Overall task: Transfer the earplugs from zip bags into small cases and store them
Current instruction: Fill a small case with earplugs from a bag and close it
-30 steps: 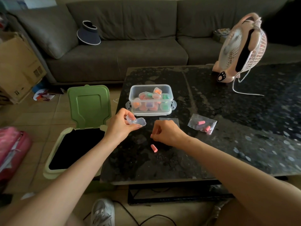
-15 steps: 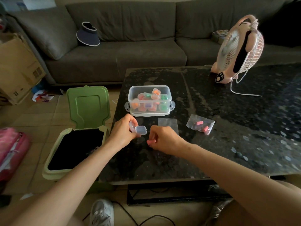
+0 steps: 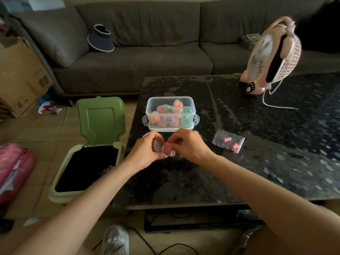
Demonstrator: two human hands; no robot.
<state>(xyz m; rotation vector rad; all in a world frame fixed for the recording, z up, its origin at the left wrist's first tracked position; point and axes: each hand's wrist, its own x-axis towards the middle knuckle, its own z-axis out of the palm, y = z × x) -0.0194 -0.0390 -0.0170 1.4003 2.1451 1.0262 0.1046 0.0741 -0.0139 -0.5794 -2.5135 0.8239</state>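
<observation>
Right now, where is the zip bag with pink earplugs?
In the head view, the zip bag lies on the dark table, to the right of the right hand.

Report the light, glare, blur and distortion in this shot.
Head view: dim, soft room light; a pale sheen lies on the far part of the table; the wide-angle lens bows the sofa; the small case at centre is sharp; the tabletop's far right looks smeared.

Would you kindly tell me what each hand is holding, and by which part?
Left hand grips the open small case by its lid side; pink earplugs lie inside. Right hand touches its far edge; hold unclear.
</observation>
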